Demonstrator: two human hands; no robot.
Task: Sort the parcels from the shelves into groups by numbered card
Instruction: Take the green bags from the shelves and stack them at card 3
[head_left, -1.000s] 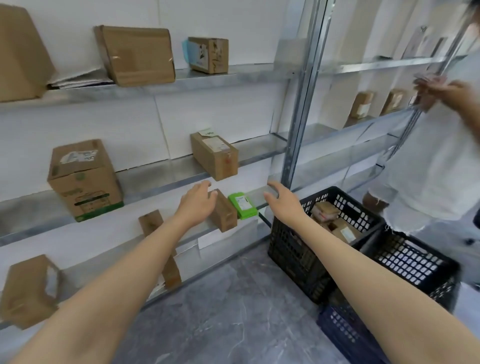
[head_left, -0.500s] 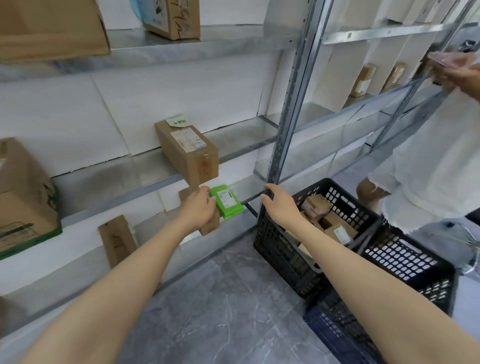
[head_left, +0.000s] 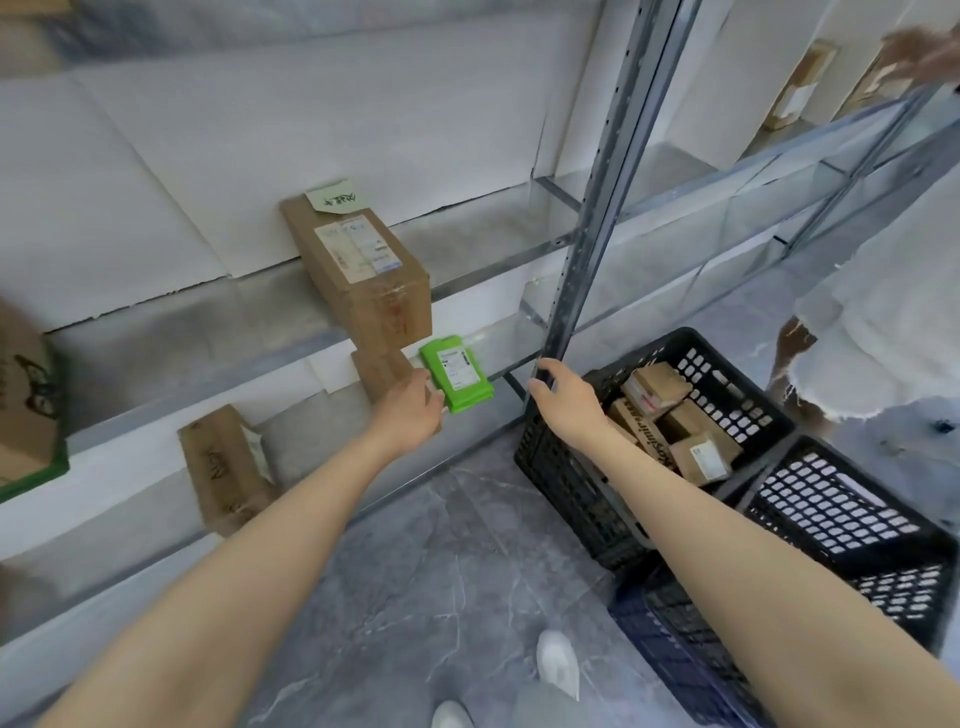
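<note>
On the lower shelf a small brown parcel stands beside a bright green parcel with a white label. My left hand grips the brown parcel's front, its fingertips against the green one's edge. My right hand hovers with relaxed fingers at the foot of the metal shelf post, just above the corner of a black crate. That crate holds several brown parcels. A longer brown parcel sits on the middle shelf with a pale green handwritten card behind it.
A second black crate stands right of the first, on a blue one. Another brown parcel leans on the lower shelf at left, and a big box sits far left. A person in white stands at right. My shoes are on the grey floor.
The view has dropped and closed in on the lower shelf. My left hand reached down to the small brown parcel and took hold of it. My right hand stayed by the post.
</note>
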